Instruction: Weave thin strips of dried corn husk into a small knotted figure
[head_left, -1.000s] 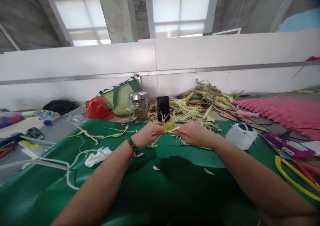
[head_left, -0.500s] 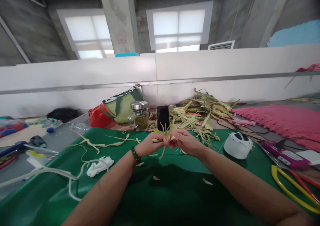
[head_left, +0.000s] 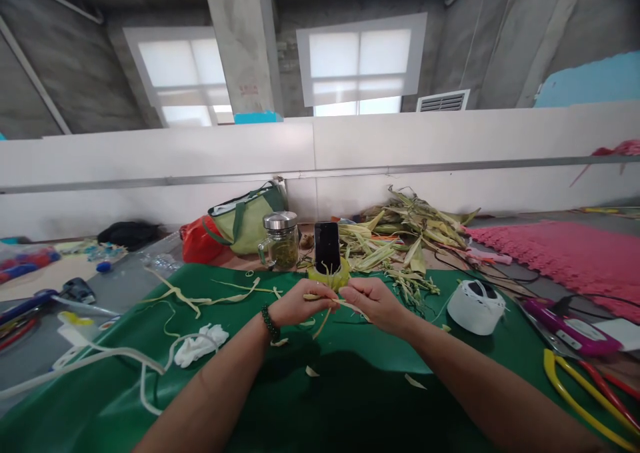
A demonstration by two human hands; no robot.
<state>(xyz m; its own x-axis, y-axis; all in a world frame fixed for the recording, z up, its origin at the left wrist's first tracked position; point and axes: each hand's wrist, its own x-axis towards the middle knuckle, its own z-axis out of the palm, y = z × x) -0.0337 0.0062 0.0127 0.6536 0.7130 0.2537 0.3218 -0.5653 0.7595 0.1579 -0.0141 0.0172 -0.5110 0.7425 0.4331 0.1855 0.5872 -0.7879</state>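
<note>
Over the green mat (head_left: 360, 399), my left hand (head_left: 303, 303), with a dark bead bracelet at its wrist, is closed on a small bundle of pale corn husk strips (head_left: 323, 325). Thin ends stick up above the fingers and one strip hangs below. My right hand (head_left: 377, 303) is close beside it, thumb and fingers pinching a pale strip that runs across from the left fingers. The fingers partly hide how the strips join. Just beyond the hands, a dark phone (head_left: 327, 245) stands upright by a yellow-green round object (head_left: 344, 274), partly covered.
A lidded glass mug (head_left: 283, 246), a green bag (head_left: 250, 223) and a corn husk pile (head_left: 415, 223) line the back. White tissue (head_left: 201, 346) and a pale cord (head_left: 143, 376) lie left. Rightward are a white roll (head_left: 476, 309), a purple tool (head_left: 570, 329) and yellow-handled scissors (head_left: 555, 379).
The right hand was apart with the strip, came in against the left fingers, and is now slightly back to the right with the strip stretched between. The view has tilted up.
</note>
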